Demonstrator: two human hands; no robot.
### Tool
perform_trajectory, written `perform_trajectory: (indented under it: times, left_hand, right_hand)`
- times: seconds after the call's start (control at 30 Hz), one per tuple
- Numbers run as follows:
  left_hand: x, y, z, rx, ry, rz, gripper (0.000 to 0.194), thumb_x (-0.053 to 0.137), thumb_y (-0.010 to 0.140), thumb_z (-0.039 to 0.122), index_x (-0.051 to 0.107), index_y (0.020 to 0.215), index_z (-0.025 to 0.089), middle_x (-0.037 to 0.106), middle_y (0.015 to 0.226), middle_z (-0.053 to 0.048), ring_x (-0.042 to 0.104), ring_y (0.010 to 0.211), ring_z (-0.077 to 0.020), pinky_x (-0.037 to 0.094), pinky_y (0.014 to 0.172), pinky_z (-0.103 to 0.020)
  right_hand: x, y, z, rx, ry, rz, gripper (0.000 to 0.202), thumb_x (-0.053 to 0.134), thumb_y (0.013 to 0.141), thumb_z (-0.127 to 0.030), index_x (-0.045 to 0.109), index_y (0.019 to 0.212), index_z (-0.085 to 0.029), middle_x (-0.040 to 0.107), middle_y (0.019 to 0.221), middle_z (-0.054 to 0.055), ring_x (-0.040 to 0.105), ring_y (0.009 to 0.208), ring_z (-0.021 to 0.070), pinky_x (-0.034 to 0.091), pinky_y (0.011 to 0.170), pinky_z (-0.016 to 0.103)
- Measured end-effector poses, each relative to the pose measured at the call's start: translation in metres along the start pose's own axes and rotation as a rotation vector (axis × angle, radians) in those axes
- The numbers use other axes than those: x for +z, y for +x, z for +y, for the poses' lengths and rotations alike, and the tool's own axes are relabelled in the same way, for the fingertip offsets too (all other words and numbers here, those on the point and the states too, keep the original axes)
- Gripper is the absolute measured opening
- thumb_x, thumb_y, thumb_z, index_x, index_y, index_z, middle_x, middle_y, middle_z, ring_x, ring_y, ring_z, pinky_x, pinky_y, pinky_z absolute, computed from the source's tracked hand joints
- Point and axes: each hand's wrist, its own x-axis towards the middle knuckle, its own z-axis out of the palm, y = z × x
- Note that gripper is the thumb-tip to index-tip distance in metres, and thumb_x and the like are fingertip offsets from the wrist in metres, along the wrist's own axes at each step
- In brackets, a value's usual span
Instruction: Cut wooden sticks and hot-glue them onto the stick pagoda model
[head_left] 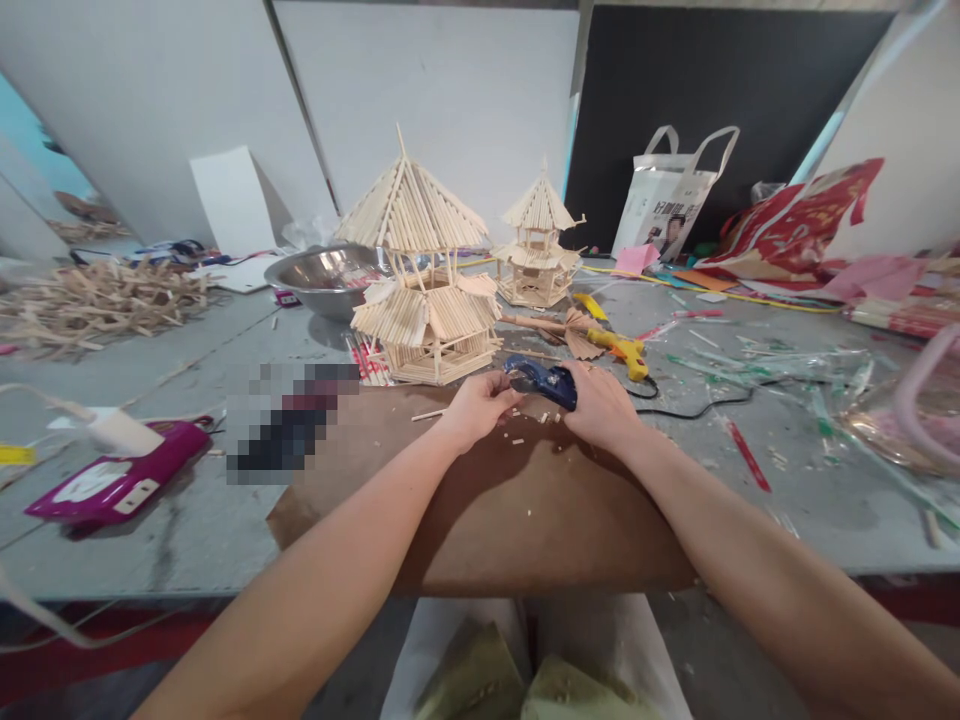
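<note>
My right hand [600, 403] is wrapped round the handles of a dark blue hand tool [546, 380], which looks like a pair of cutters. At the tool's left end, my left hand [484, 405] is pinched closed; what it holds is too small to make out. Both hands are over a brown sheet [525, 530] with small pale stick pieces [517, 441] scattered beneath the tool. Just behind my left hand stands a large pavilion model [435, 320] of thin wooden sticks. A smaller stick pavilion [540, 250] is farther back.
A metal bowl [330, 285] stands behind the large model, left of it. A yellow glue gun [619, 350] with a black cord lies beyond my right hand. At the left are a purple power strip [124, 475] and a stick pile [105, 300]. Plastic wrapping [795, 380] covers the right side.
</note>
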Motion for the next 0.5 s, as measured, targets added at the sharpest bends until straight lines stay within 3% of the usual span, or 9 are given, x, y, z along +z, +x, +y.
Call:
perform_trajectory:
  times: [0.5]
  left_hand:
    - [-0.0037, -0.0032, 0.0064, 0.048, -0.313, -0.039, 0.026, 0.062, 0.063, 0.037, 0.050, 0.066, 0.014, 0.049, 0.047, 0.005, 0.043, 0.039, -0.0054, 0.037, 0.040, -0.018]
  right_hand:
    - [-0.0018, -0.0019, -0.0007, -0.104, 0.039, 0.077, 0.048, 0.054, 0.058, -0.024, 0.045, 0.105, -0.015, 0.058, 0.095, 0.012, 0.052, 0.085, 0.0259, 0.038, 0.075, 0.035]
